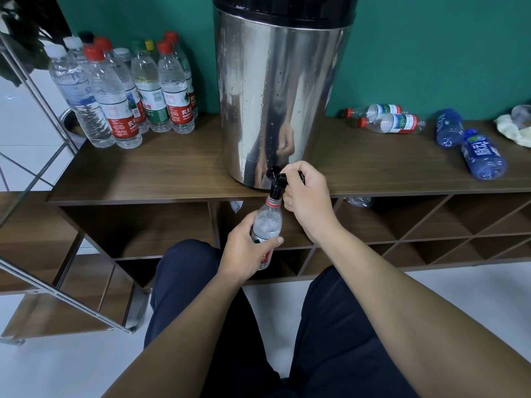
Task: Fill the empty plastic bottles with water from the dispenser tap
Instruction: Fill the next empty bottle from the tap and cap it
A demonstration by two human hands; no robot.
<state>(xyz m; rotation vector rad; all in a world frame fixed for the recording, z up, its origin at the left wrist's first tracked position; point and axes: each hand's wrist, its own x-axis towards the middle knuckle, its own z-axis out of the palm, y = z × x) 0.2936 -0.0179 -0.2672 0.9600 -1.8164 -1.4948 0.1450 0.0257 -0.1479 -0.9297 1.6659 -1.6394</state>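
Observation:
A tall steel water dispenser [275,90] stands on the wooden shelf top [149,170], its black tap [276,183] hanging over the front edge. My left hand [244,249] grips a clear plastic bottle [267,224] with a red-and-white label, its open neck right under the tap spout. My right hand [306,192] is curled round the tap's black lever. Two red-capped bottles [390,122] and two blue bottles [482,158] lie on their sides on the right of the top.
Several capped bottles holding water [126,90] stand together at the back left. A pale cloth [514,130] lies at the far right edge. Open shelf compartments [431,222] sit below the top. A metal-framed rack [57,297] stands at the left. My knees are below the hands.

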